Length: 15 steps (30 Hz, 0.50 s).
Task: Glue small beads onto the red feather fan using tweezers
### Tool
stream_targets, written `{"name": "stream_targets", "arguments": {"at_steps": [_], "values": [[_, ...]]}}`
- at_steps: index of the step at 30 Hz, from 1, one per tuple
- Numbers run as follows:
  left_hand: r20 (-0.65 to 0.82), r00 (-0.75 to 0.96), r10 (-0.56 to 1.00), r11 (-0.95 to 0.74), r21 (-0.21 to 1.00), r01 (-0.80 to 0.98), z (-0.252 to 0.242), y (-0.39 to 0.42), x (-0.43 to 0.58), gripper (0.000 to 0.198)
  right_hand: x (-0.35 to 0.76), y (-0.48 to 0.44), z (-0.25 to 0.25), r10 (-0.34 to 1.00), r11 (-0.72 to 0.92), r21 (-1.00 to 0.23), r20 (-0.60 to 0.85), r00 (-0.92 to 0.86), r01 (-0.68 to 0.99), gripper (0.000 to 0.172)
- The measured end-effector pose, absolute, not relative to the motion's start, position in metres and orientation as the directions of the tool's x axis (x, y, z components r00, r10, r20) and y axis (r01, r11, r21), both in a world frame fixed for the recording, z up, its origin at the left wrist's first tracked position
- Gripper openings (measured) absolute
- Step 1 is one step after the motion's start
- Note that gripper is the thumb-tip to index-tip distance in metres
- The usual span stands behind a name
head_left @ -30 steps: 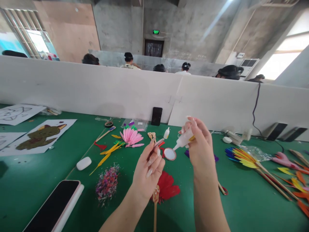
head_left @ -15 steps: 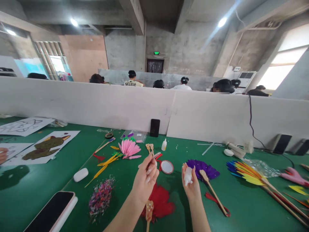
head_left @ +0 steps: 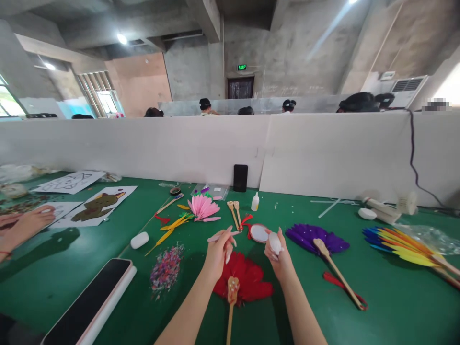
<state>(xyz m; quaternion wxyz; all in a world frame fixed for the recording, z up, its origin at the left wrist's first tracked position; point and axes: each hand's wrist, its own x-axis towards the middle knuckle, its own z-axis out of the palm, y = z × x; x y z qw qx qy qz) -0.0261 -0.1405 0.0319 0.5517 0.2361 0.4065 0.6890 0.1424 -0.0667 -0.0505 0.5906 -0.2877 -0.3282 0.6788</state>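
My left hand (head_left: 220, 251) is closed in a pinch around a slim pale pink pen-like stick (head_left: 215, 237), its tip pointing right. My right hand (head_left: 279, 258) has its fingers wrapped round a small white bottle (head_left: 275, 243). Below and between both hands lies a red feather fan (head_left: 247, 282) with a wooden handle (head_left: 233, 290), its head dotted with small pale specks. Just behind my right hand is a round white dish (head_left: 259, 233) with a red rim. To the right rests a purple feather fan (head_left: 316, 239) with small white dots.
A glue bottle (head_left: 255, 202) and a black phone (head_left: 240, 178) stand near the white partition (head_left: 179, 148). Pink feathers (head_left: 203, 207), a glittery heap (head_left: 167, 270), a white case (head_left: 140, 240) and a large phone (head_left: 91, 302) lie leftward. Another person's hand (head_left: 36, 220) works at far left.
My right hand has moved left and closed more around the white bottle. The stick in my left hand now lies nearly level. The whole view has shifted, uncovering more of the red fan.
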Motion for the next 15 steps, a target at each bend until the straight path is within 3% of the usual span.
{"name": "stream_targets", "arguments": {"at_steps": [7, 15], "values": [[-0.168, -0.392, 0.904, -0.144, 0.745, -0.651, 0.019, -0.129, -0.026, 0.025, 0.095, -0.102, -0.039, 0.94, -0.327, -0.692, -0.17, -0.296, -0.644, 0.025], [-0.23, -0.502, 0.834, -0.2, 0.721, -0.663, 0.011, -0.129, -0.028, 0.023, 0.061, -0.139, -0.024, 0.962, -0.246, -0.743, -0.11, -0.249, -0.622, 0.024]]}}
